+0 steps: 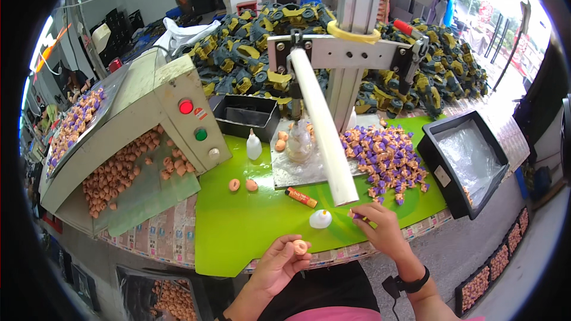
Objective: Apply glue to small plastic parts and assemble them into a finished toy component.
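Note:
My left hand (275,266) is closed with its fingertips around a small peach-coloured hollow round part (300,247), its opening facing up. At the green mat's near edge, my right hand (383,229) pinches a small purple-and-peach figure piece (355,214). Between the hands sits a small white squeeze bottle (320,219) with a yellowish tip. Just beyond it lies an orange-and-black tube (301,197). Two more round peach parts (234,185) rest on the mat farther left. A heap of purple-and-peach pieces (386,157) spreads beyond my right hand.
A hand press with a long white lever (324,131) rises from a metal plate (282,173). A machine (172,92) holding peach parts stands left. Another white bottle (254,145), black bins (437,163) and a large heap of yellow-and-grey toy vehicles (238,53) surround the mat (226,244).

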Demonstrator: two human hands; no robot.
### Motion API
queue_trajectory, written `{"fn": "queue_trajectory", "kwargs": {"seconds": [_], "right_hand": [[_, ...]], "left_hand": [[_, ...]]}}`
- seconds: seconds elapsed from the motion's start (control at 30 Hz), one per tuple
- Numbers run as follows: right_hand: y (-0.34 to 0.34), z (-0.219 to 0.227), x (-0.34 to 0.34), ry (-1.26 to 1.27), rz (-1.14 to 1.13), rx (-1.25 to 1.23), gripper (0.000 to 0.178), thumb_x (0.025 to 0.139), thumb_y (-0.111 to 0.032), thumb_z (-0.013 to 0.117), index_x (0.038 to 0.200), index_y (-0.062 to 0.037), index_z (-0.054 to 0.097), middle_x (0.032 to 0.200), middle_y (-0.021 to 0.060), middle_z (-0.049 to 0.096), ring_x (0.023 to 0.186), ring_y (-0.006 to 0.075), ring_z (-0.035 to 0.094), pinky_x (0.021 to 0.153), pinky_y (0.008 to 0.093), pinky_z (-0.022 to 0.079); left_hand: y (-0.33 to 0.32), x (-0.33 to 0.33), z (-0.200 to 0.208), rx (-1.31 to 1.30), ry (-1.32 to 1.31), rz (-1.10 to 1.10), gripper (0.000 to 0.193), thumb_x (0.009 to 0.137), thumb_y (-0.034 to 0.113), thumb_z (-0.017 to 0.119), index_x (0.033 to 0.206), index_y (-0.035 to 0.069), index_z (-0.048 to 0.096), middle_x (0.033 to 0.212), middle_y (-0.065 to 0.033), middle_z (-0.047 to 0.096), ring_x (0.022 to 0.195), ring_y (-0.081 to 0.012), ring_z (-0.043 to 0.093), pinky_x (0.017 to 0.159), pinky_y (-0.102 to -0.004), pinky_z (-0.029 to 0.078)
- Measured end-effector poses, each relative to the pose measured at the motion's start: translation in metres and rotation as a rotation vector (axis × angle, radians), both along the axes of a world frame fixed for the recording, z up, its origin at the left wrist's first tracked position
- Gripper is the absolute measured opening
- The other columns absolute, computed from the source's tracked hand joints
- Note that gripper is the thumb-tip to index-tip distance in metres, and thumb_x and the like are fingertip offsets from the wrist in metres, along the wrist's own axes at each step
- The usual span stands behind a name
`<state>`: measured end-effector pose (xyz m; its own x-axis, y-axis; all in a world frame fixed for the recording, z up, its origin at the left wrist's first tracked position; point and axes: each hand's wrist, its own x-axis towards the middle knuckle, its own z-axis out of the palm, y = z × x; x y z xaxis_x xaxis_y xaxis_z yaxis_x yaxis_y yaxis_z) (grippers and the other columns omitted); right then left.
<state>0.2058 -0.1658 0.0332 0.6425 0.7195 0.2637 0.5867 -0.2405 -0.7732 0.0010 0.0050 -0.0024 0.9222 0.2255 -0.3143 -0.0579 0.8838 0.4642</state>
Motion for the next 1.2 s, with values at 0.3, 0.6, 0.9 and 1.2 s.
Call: {"fn": "queue_trajectory", "kwargs": {"seconds": [0.3, 0.6, 0.9, 1.2], "right_hand": [[0.004, 0.019, -0.048, 0.103, 0.232, 0.108, 0.028, 0.078, 0.0, 0.07, 0.105, -0.0075, 0.071, 0.109, 0.011, 0.064, 0.09, 0.0203, 0.066, 0.075, 0.0278, 0.053], [0.007, 0.019, -0.056, 0.154, 0.224, 0.151, 0.021, 0.073, 0.003, 0.073, 0.092, -0.0052, 0.071, 0.095, 0.0097, 0.069, 0.087, 0.0205, 0.068, 0.075, 0.0291, 0.053], [0.003, 0.011, -0.05, 0.169, 0.33, 0.116, 0.025, 0.071, 0.008, 0.073, 0.092, -0.0055, 0.073, 0.09, 0.0093, 0.07, 0.082, 0.0194, 0.069, 0.071, 0.0281, 0.055], [0.008, 0.012, -0.044, 0.254, 0.331, 0.202, 0.025, 0.069, 0.006, 0.076, 0.091, -0.0056, 0.074, 0.089, 0.0105, 0.07, 0.083, 0.019, 0.069, 0.072, 0.0267, 0.055]], "left_hand": [[-0.013, 0.014, -0.002, -0.019, -0.062, -0.133, 0.037, 0.096, 0.014, 0.054, 0.131, 0.003, 0.047, 0.114, -0.0086, 0.059, 0.097, -0.0159, 0.064, 0.088, -0.0291, 0.054], [-0.015, 0.012, -0.003, 0.048, -0.06, -0.158, 0.038, 0.095, 0.014, 0.057, 0.13, 0.002, 0.049, 0.114, -0.0083, 0.06, 0.094, -0.0149, 0.064, 0.084, -0.0266, 0.055], [-0.015, 0.008, -0.009, 0.035, -0.057, -0.191, 0.029, 0.091, 0.011, 0.062, 0.118, 0.002, 0.059, 0.1, -0.0079, 0.065, 0.083, -0.0147, 0.066, 0.077, -0.0282, 0.057], [-0.021, 0.011, 0.003, 0.0, -0.121, -0.113, 0.028, 0.092, 0.013, 0.061, 0.118, 0.003, 0.059, 0.101, -0.0075, 0.065, 0.084, -0.0133, 0.065, 0.077, -0.0271, 0.057]]}}
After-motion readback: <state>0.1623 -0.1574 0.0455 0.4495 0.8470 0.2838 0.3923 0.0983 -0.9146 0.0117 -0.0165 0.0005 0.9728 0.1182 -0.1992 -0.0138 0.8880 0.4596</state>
